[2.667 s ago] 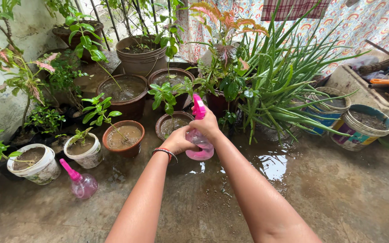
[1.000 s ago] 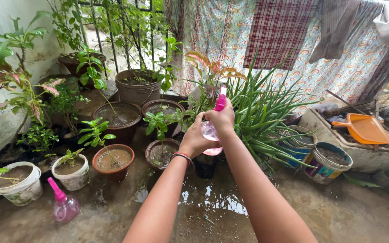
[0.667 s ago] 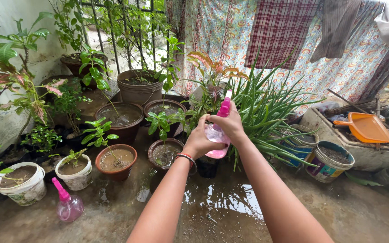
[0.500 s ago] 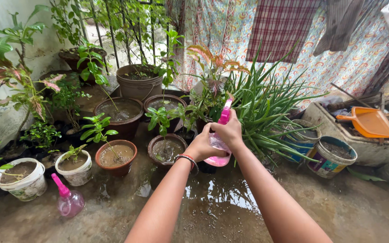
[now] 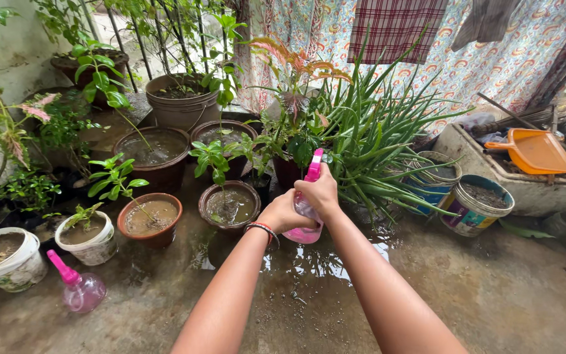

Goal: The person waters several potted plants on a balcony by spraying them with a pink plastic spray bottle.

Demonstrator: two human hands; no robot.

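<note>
The pink spray bottle [image 5: 305, 210] is held up in front of the person, above the wet floor [image 5: 492, 295], its nozzle aimed at the spiky green plant [image 5: 375, 144] and the leafy pot plants behind. The right hand [image 5: 322, 193] is wrapped around the neck at the trigger, fingers curled tight; the left hand [image 5: 283, 213] (a red thread band on its wrist) cups the clear pink body from the side, also closed on it.

Just beyond the bottle stands a small brown pot [image 5: 229, 204] of wet soil with a thin seedling. To its left sits a terracotta pot [image 5: 149, 219], then a white tub [image 5: 88, 237]. A second bottle [image 5: 76, 288], same pink kind, lies alone on the floor at the left. To the right stand two painted buckets, one blue-banded [image 5: 437, 183], one with multicoloured patches [image 5: 476, 206], and further back an orange dustpan [image 5: 535, 151] rests on a concrete trough [image 5: 525, 190].
</note>
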